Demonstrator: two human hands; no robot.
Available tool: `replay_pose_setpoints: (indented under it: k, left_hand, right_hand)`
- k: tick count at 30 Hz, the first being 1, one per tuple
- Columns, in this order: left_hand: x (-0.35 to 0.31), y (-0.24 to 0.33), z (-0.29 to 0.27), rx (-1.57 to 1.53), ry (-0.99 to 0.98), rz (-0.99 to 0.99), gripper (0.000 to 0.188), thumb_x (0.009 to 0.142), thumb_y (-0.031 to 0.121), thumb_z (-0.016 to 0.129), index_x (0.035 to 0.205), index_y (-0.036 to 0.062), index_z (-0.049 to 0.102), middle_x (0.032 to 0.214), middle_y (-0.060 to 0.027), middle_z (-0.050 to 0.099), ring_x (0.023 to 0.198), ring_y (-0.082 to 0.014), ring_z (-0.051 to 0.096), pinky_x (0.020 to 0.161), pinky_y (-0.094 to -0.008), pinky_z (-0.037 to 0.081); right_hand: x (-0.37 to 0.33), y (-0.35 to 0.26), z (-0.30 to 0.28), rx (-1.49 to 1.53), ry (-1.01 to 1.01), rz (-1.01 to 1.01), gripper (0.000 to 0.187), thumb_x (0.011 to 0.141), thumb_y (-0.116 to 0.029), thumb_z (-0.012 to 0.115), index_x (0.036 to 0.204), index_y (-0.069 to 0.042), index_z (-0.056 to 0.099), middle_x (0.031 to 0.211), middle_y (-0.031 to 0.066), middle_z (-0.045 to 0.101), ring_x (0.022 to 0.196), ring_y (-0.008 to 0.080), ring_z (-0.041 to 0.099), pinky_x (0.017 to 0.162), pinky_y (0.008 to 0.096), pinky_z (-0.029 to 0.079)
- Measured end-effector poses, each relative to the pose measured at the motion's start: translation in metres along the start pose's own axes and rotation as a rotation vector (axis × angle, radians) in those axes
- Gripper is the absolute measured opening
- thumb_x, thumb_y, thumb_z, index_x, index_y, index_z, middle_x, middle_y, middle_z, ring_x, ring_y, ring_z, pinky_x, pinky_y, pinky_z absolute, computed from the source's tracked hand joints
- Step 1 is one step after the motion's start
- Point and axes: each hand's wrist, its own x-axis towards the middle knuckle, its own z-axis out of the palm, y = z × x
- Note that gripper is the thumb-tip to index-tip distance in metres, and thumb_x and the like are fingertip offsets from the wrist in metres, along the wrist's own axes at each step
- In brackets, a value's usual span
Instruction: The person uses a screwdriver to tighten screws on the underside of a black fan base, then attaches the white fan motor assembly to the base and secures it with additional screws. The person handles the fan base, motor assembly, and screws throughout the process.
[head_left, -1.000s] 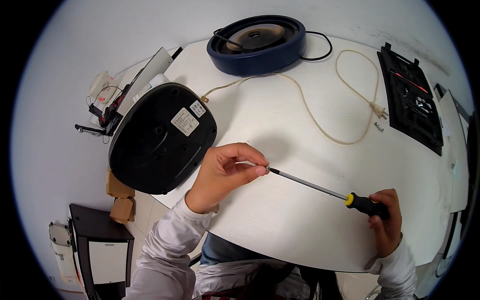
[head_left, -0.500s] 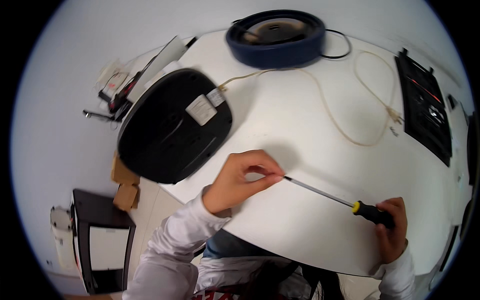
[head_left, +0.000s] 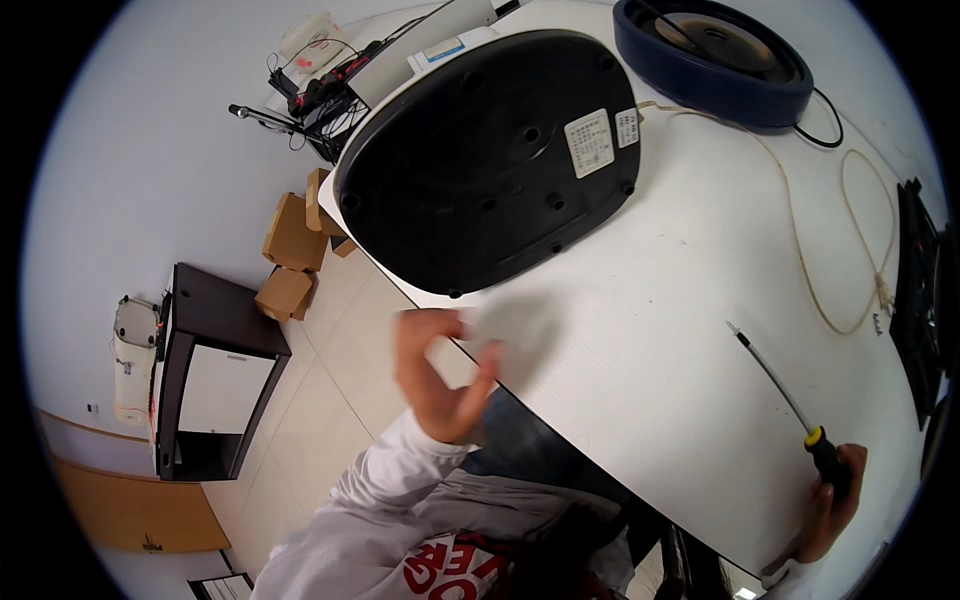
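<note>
My right hand (head_left: 838, 495) grips the black-and-yellow handle of a screwdriver (head_left: 780, 385) at the right of the table. Its long shaft slants up to the left, and a small silvery piece like a screw (head_left: 733, 327) sits at the dark tip. My left hand (head_left: 435, 375), slightly blurred, hovers at the table's near left edge, thumb and fingers apart and nothing visible between them. Just above it an appliance with a black rounded base (head_left: 450, 200) lies tipped over, its underside facing me. Holes and two pale labels mark that base.
A dark blue round appliance part (head_left: 720, 85) rests at the far right. A pale power cord (head_left: 800, 250) loops across the white table (head_left: 640, 340) near a black tool case (head_left: 915, 300) and small screws (head_left: 877, 324). Cardboard boxes (head_left: 290, 240) and a dark cabinet (head_left: 225, 370) stand left.
My left hand has left the screwdriver's tip and moved left, its fingers spreading. The screwdriver stays in my right hand, now pointing more steeply upward. The whole view has turned toward the left.
</note>
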Motion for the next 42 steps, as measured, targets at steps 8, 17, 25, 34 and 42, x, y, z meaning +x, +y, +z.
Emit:
replay_pose_setpoints:
  k: [8, 17, 25, 34, 42]
  left_hand:
    - [0.014, -0.059, -0.013, -0.568, -0.009, -0.629, 0.065, 0.081, 0.026, 0.064, 0.132, 0.0023, 0.032, 0.130, -0.0147, 0.041, 0.118, -0.0251, 0.042, 0.096, -0.0364, 0.035]
    - [0.031, -0.057, 0.000, -0.602, -0.015, -0.671, 0.036, 0.090, 0.031, 0.054, 0.114, 0.0039, 0.052, 0.104, -0.0072, 0.063, 0.088, -0.0180, 0.063, 0.079, -0.0322, 0.051]
    - [0.079, -0.034, 0.006, -0.680, 0.128, -0.646, 0.037, 0.083, 0.037, 0.063, 0.095, 0.0026, 0.058, 0.081, -0.0037, 0.064, 0.069, -0.0136, 0.065, 0.071, -0.0286, 0.053]
    - [0.075, -0.037, 0.013, -0.719, 0.102, -0.608, 0.034, 0.083, 0.036, 0.065, 0.091, 0.0037, 0.058, 0.080, -0.0039, 0.064, 0.067, -0.0147, 0.066, 0.070, -0.0288, 0.054]
    - [0.071, -0.033, 0.016, -0.688, 0.105, -0.626, 0.037, 0.082, 0.036, 0.065, 0.094, 0.0023, 0.058, 0.079, -0.0049, 0.064, 0.067, -0.0150, 0.066, 0.069, -0.0280, 0.054]
  right_hand:
    - [-0.058, -0.047, 0.099, 0.089, 0.093, -0.142, 0.043, 0.079, -0.033, 0.056, 0.106, 0.000, 0.053, 0.099, 0.0126, 0.042, 0.085, 0.0187, 0.043, 0.065, 0.0255, 0.037]
    - [-0.058, -0.093, 0.140, -0.024, -0.075, -0.342, 0.035, 0.079, -0.022, 0.062, 0.104, 0.001, 0.055, 0.099, 0.0184, 0.054, 0.087, 0.0289, 0.053, 0.074, 0.0348, 0.044]
    - [-0.049, -0.115, 0.147, -0.081, 0.169, -0.306, 0.040, 0.083, -0.025, 0.056, 0.110, 0.002, 0.048, 0.104, 0.0231, 0.046, 0.093, 0.0262, 0.048, 0.079, 0.0338, 0.038]
    - [-0.036, -0.118, 0.149, -0.058, 0.033, -0.419, 0.042, 0.080, -0.019, 0.054, 0.115, 0.003, 0.046, 0.109, 0.0240, 0.045, 0.095, 0.0254, 0.048, 0.070, 0.0245, 0.044]
    - [-0.033, -0.129, 0.153, -0.163, 0.025, -0.452, 0.038, 0.083, -0.017, 0.053, 0.116, 0.000, 0.046, 0.110, 0.0224, 0.045, 0.100, 0.0269, 0.050, 0.075, 0.0267, 0.047]
